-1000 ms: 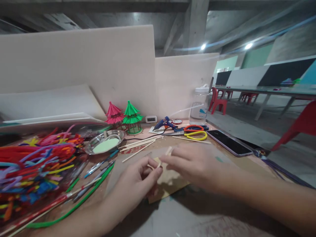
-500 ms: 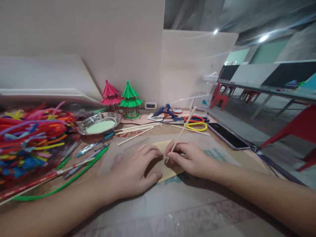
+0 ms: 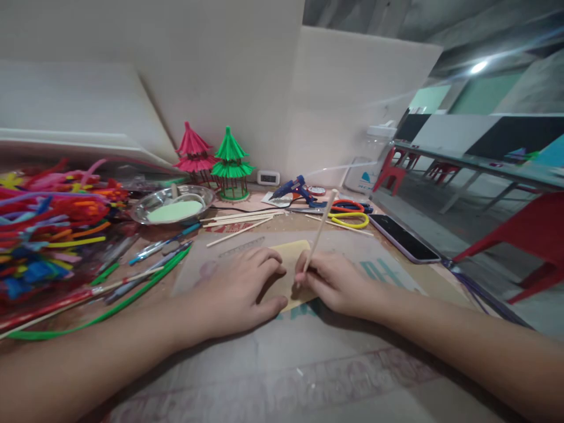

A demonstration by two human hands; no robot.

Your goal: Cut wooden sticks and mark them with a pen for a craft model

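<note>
My left hand lies flat, fingers spread, pressing a tan piece of cardboard onto the table. My right hand pinches a thin wooden stick like a pen. The stick stands tilted up and away, with its lower tip on the cardboard between the two hands. Both forearms reach in from the bottom corners.
A heap of coloured pipe cleaners fills the left. Pens, a metal dish, loose sticks, two paper pagodas, a blue glue gun, scissors and a phone lie beyond my hands. White boards stand behind.
A second ago both hands held the stick just above the cardboard. Since then my left hand went flat on the card and my right hand stood the stick upright, tip down.
</note>
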